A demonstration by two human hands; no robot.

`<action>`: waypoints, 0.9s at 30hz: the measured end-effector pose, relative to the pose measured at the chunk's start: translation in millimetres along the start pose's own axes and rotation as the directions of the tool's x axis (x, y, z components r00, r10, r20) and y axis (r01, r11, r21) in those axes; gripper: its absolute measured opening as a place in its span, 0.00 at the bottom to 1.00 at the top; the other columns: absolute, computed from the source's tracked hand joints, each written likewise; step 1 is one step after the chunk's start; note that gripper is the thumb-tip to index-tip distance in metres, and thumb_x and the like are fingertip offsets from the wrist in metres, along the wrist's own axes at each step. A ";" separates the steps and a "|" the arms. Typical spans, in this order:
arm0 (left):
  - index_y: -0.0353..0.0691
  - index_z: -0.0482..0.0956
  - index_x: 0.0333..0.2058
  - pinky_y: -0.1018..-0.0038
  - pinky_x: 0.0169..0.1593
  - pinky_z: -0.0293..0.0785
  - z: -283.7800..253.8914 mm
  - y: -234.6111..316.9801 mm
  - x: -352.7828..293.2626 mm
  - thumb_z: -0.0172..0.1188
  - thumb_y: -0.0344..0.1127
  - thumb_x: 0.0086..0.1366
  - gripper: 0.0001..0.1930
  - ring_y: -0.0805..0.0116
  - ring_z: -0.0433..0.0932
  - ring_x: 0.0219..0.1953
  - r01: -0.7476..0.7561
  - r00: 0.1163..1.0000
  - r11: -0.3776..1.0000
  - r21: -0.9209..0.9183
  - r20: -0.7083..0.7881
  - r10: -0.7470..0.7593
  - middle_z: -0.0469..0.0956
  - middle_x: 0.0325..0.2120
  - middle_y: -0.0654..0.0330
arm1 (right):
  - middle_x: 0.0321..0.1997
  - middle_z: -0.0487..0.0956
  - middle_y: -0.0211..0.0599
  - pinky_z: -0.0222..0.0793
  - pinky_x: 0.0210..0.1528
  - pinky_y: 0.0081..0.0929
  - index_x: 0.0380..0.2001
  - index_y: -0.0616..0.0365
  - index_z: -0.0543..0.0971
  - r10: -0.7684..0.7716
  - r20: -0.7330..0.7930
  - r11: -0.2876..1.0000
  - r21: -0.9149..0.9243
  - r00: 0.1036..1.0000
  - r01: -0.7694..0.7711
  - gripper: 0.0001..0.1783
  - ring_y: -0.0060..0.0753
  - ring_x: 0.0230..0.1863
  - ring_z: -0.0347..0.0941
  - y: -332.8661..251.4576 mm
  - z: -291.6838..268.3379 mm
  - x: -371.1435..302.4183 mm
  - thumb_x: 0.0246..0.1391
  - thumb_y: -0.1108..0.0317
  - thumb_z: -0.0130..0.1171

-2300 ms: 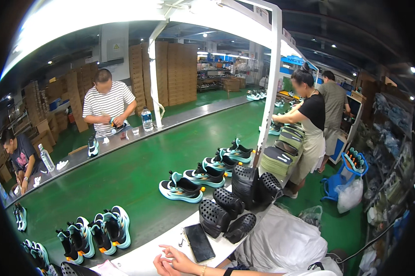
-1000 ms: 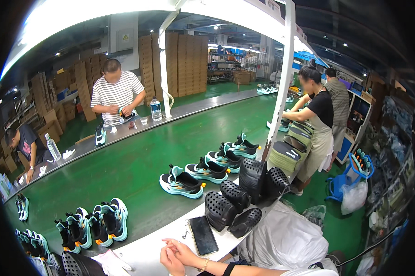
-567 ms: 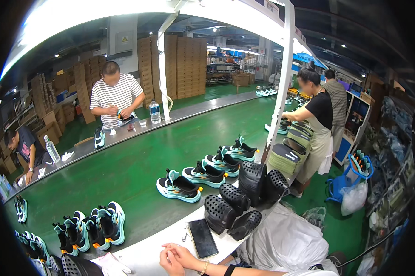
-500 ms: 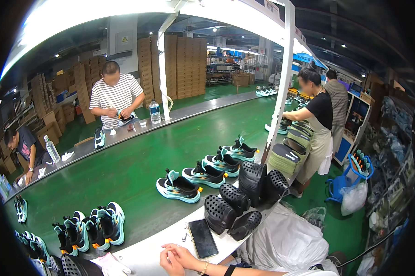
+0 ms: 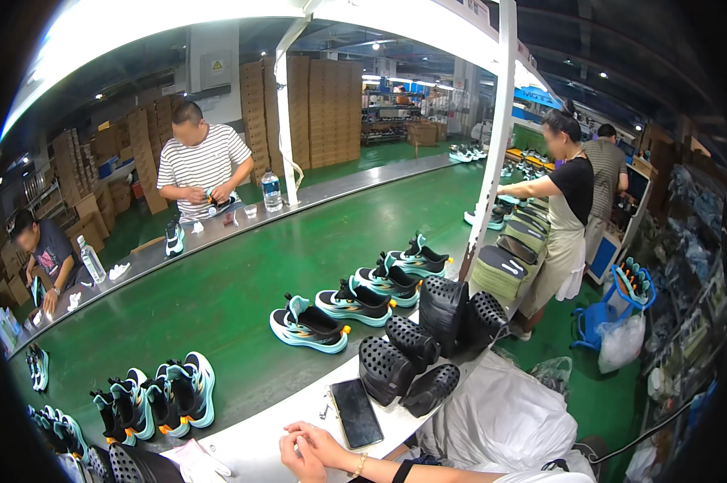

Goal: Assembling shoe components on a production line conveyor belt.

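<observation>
Just above the bottom edge, my left hand (image 5: 301, 462) and my right hand (image 5: 325, 444) rest against each other over the white tabletop (image 5: 251, 443). Their fingers are loosely curled together, and no object shows in them. A bracelet circles my right wrist. Beside my right hand lies a dark-screened phone (image 5: 356, 413), with a small metal piece (image 5: 325, 407) at its left. Behind the phone stand several black perforated clog-like shoes (image 5: 382, 372). A white glove (image 5: 196, 463) lies left of my hands.
Black-and-teal sneakers (image 5: 305, 324) stand along the green conveyor belt (image 5: 218, 310), with more sneakers (image 5: 188, 392) at the near left. Across it a person in a striped shirt (image 5: 205, 165) handles a shoe. An aproned person (image 5: 569, 185) works beyond the white post (image 5: 492, 161). White sacking (image 5: 496, 410) lies at right.
The sneakers on the belt have shifted slightly left. At the far left a person has raised their head, and a shoe now shows there. The aproned person has straightened. My hands have barely moved.
</observation>
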State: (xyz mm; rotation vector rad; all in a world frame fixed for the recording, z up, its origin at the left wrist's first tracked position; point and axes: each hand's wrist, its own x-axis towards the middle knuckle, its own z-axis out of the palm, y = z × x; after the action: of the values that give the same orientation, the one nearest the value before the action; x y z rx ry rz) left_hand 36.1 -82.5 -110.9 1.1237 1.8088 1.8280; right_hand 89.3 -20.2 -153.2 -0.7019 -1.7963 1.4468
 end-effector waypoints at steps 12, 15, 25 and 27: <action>0.29 0.75 0.45 0.67 0.47 0.72 6.6 -9.1 -1.4 0.50 0.30 0.67 0.12 0.59 0.76 0.44 0.077 0.997 0.996 -0.043 0.003 -0.077 0.77 0.41 0.49 | 0.41 0.79 0.37 0.72 0.46 0.26 0.51 0.56 0.72 -0.062 -0.034 0.998 -0.021 0.997 0.061 0.17 0.31 0.42 0.77 13.2 -1.8 1.3 0.57 0.73 0.50; 0.28 0.74 0.45 0.68 0.46 0.73 8.7 -6.7 -0.8 0.51 0.30 0.67 0.12 0.59 0.76 0.44 0.151 0.988 0.987 -0.062 0.028 -0.149 0.77 0.40 0.49 | 0.41 0.79 0.37 0.72 0.47 0.28 0.51 0.55 0.72 -0.065 -0.024 0.998 -0.029 0.998 0.064 0.17 0.32 0.42 0.78 20.1 -3.6 1.4 0.57 0.73 0.50; 0.28 0.74 0.44 0.67 0.45 0.72 17.1 -12.2 -1.9 0.52 0.30 0.66 0.12 0.59 0.75 0.41 0.155 0.987 0.988 -0.020 -0.039 -0.155 0.76 0.38 0.49 | 0.43 0.79 0.38 0.71 0.49 0.28 0.49 0.56 0.71 0.003 -0.017 1.000 -0.012 1.000 -0.003 0.14 0.33 0.45 0.77 -1.8 -11.2 2.1 0.59 0.72 0.47; 0.29 0.74 0.43 0.69 0.44 0.71 13.5 -16.9 -2.8 0.53 0.31 0.66 0.12 0.60 0.74 0.40 0.066 0.997 0.996 -0.053 -0.030 -0.068 0.76 0.38 0.50 | 0.43 0.79 0.39 0.71 0.47 0.29 0.49 0.56 0.71 -0.059 0.006 0.997 -0.044 0.998 0.059 0.14 0.34 0.44 0.78 -3.3 -8.7 1.1 0.59 0.71 0.47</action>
State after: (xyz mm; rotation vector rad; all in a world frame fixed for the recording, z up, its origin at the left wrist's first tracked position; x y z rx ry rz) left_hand 42.7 -73.0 -129.3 1.0086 1.7830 1.8535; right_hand 95.7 -15.0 -148.8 -0.6625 -1.8417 1.3748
